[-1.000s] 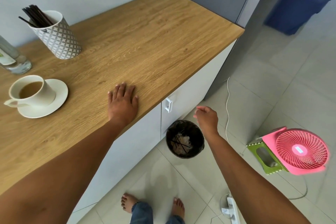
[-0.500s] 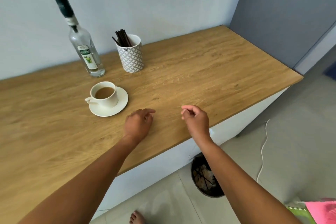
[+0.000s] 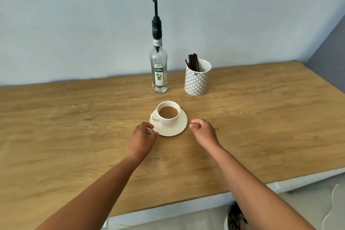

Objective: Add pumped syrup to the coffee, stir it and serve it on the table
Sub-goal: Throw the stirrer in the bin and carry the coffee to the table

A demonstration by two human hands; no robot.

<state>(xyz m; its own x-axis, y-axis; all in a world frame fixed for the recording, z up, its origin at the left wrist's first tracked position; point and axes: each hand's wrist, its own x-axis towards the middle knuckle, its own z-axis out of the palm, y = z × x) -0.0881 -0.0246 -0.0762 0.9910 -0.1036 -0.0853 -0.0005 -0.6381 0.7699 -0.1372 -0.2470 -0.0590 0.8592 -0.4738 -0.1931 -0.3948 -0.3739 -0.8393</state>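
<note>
A white cup of milky coffee point(image 3: 168, 114) stands on a white saucer point(image 3: 179, 127) in the middle of the wooden counter point(image 3: 74, 136). Behind it a clear glass syrup bottle point(image 3: 158, 73) with a tall black pump stands near the wall. To its right is a patterned mug point(image 3: 197, 80) holding dark stir sticks point(image 3: 193, 63). My left hand point(image 3: 142, 140) hovers at the saucer's left front rim, fingers curled and touching or nearly touching it. My right hand point(image 3: 203, 132) floats just right of the saucer, fingers loosely curled, holding nothing.
A pale blue wall rises behind the counter, with a grey wall at the far right. The counter's front edge runs bottom left to right; white cabinet fronts and a dark waste bin point(image 3: 236, 216) on the tiled floor lie below it.
My view has swung left and up from the floor to face the counter. Both hands have moved forward to either side of the saucer, the left one lifting off the countertop.
</note>
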